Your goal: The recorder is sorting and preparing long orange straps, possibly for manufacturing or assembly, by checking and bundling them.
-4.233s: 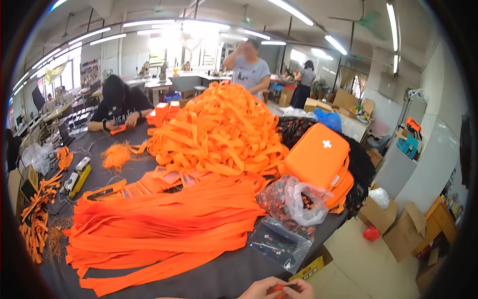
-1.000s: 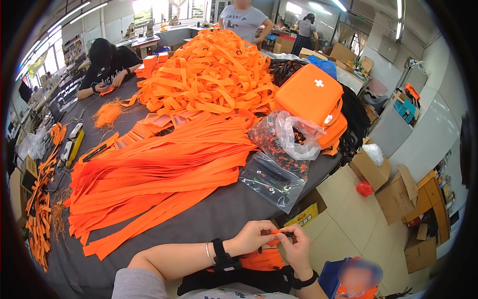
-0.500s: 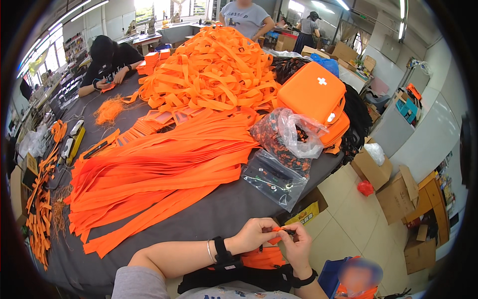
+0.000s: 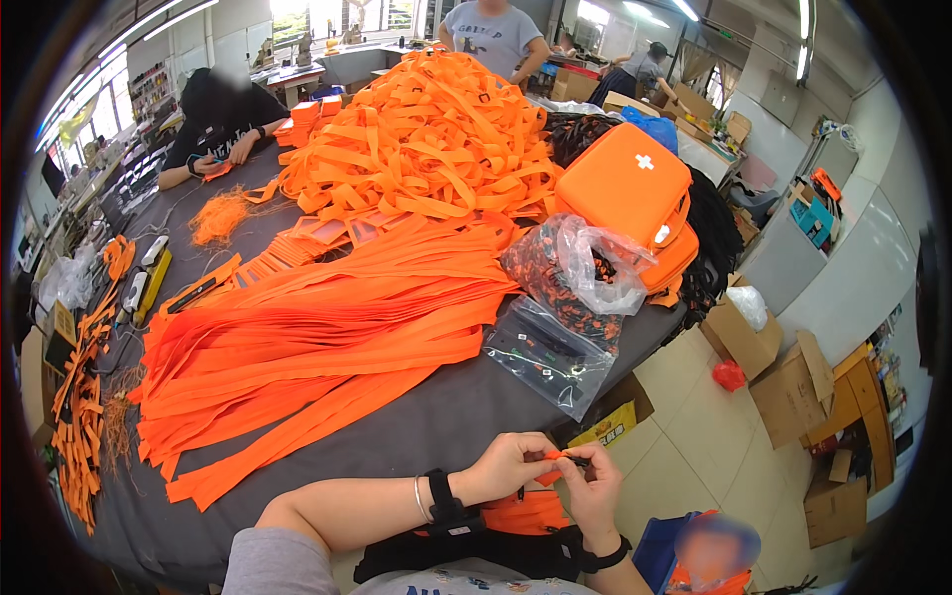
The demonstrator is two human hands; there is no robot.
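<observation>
My left hand [image 4: 511,466] pinches a small orange piece [image 4: 545,475] above the table's near edge. My right hand [image 4: 592,488] grips the same piece, with a small dark part [image 4: 577,461] at my fingertips, too small to make out. Orange strips [image 4: 524,513] lie below on black fabric over my lap. On the grey-covered table [image 4: 297,474] are long flat orange tapes [image 4: 317,347], a clear bag of small dark parts [image 4: 545,352] and an open plastic bag [image 4: 565,288] of small orange and black pieces.
A heap of orange webbing [image 4: 412,139] and orange white-cross cases [image 4: 620,178] cover the far table. A co-worker [image 4: 213,129] works at left; another [image 4: 496,40] stands behind. Cartons [image 4: 793,397] sit on the floor at right. A blurred person or part [image 4: 714,555] shows beside a blue object, lower right.
Since the oldest frame the view has tipped downward, showing my forearms. The standing co-worker's hand has left their head. Lately my hands are barely raised, while a distant person bends forward.
</observation>
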